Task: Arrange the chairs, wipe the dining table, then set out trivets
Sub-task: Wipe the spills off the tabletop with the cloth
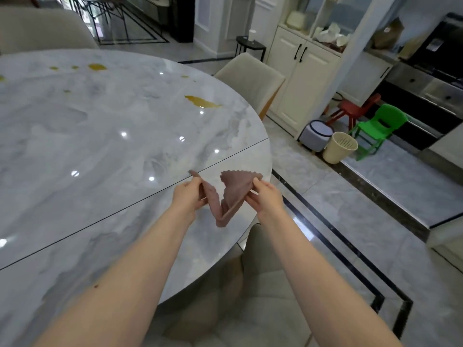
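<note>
Your left hand (188, 196) and right hand (263, 196) each pinch one edge of the small dusty-pink scallop-edged cloth (231, 194), fingers curled onto the fabric, so it sags in a V between them just above the lower right rim of the round grey-white marble surface (100, 146). It looks like you are opening or refolding the cloth to wipe.

The likely slip: the cloth hangs close to the rim, so if one pinch loosens it could drop off the edge onto the beige upholstered chair (263, 296) tucked beneath you, or onto the floor. Wiping with it bunched would also smear rather than lift the yellow-amber patches (201, 101) in the upper middle of the frame; whether those are spills or inlay I cannot tell.

A dark seam line crosses the glossy surface diagonally. A second beige chair (253, 78) stands at the far right rim. At right, beside cream cabinets (298, 78), are a cream slotted waste bin (339, 147) and small green (378, 126) and red plastic chairs (355, 108). No trivets are in view.
</note>
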The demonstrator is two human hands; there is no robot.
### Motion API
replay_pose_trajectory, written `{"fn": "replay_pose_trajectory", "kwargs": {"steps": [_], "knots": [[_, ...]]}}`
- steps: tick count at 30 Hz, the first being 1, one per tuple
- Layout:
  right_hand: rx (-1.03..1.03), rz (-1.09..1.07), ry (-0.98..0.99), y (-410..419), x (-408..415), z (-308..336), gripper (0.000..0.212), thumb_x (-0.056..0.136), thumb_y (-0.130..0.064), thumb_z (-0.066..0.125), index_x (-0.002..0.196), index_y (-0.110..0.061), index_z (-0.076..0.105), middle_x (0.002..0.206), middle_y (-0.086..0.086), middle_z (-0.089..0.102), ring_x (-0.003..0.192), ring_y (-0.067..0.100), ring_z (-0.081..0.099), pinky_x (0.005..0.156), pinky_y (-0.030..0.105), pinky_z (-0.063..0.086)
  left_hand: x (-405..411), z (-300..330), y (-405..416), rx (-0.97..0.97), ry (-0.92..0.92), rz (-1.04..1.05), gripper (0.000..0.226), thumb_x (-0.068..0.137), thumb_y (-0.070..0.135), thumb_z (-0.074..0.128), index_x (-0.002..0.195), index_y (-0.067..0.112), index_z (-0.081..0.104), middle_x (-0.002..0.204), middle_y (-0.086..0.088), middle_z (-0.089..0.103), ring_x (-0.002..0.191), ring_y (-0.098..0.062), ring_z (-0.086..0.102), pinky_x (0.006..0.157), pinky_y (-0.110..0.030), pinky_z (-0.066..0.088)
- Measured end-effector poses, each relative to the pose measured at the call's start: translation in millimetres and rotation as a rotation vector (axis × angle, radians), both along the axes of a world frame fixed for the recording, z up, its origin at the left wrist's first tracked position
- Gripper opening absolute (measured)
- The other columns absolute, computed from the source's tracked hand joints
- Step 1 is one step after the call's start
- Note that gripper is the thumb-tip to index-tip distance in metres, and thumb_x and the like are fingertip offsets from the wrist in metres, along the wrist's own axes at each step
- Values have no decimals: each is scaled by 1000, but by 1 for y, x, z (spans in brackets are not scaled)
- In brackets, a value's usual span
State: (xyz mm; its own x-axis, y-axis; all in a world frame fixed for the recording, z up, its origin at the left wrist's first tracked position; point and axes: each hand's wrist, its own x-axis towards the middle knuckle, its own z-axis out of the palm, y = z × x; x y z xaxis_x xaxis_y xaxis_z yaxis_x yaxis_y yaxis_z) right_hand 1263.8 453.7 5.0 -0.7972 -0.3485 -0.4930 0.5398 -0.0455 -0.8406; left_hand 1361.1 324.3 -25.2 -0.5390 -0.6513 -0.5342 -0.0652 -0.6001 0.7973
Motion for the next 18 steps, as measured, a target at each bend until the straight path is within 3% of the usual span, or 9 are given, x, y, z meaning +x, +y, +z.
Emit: {"fn": "replay_pose_trajectory", "kwargs": {"steps": [3,5,7,10,12,14,16,17,18], "knots": [[6,-114,44,2,-7,0,6,98,-10,51,93,-8,54,93,11,65,78,20,65,70,28,57,9,-17,-8,130,-60,90,16,90,12,46,96,2,57,89,-17,67,64,-23,70,48,-28,56],[26,-179,101,1,-11,-1,4,96,-11,53,96,-8,55,100,13,66,88,25,67,79,34,58,14,-24,-7,187,-107,84,12,91,8,44,89,0,54,78,-17,62,54,-25,66,38,-28,52],[72,-238,165,-4,-17,-4,8,94,-14,56,97,-7,57,104,16,68,97,28,68,84,39,58,16,-27,-6,224,-144,50,14,90,3,40,78,1,47,71,-16,53,59,-27,58,34,-29,51],[180,-280,233,-16,-26,-13,13,90,-16,60,95,-4,61,101,13,69,95,27,68,85,40,57,17,-31,-7,275,-160,52,14,89,-3,37,78,0,44,75,-16,49,66,-28,54,41,-35,55],[252,-219,269,-30,-31,-26,16,91,-19,59,92,-3,62,95,12,68,92,24,66,85,36,56,21,-37,-8,335,-183,36,13,91,-5,36,82,-5,46,82,-17,49,71,-29,55,58,-38,59],[424,14,409,-42,-28,-44,22,96,-23,50,94,-3,62,93,11,63,91,23,61,79,31,48,26,-50,-13,316,-274,-8,12,96,0,40,93,-9,48,86,-19,51,64,-28,63,54,-34,57],[628,346,637,-50,-21,-74,32,101,-24,38,105,-2,61,107,15,62,106,28,56,86,30,41,34,-68,-23,108,-403,-23,21,98,13,41,93,-5,50,69,-18,57,41,-22,61,37,-27,50],[717,491,735,-53,-18,-91,37,102,-25,34,116,-2,59,122,17,59,120,31,49,98,33,38,39,-81,-32,-141,-516,-18,21,97,15,41,91,-2,53,66,-18,60,46,-24,64,41,-28,50],[815,599,795,-54,-15,-105,43,103,-28,29,129,-4,52,139,17,48,134,31,36,110,38,29,45,-93,-38,-456,-658,-38,22,95,15,43,92,-1,58,74,-19,64,65,-29,67,55,-33,52]]}}
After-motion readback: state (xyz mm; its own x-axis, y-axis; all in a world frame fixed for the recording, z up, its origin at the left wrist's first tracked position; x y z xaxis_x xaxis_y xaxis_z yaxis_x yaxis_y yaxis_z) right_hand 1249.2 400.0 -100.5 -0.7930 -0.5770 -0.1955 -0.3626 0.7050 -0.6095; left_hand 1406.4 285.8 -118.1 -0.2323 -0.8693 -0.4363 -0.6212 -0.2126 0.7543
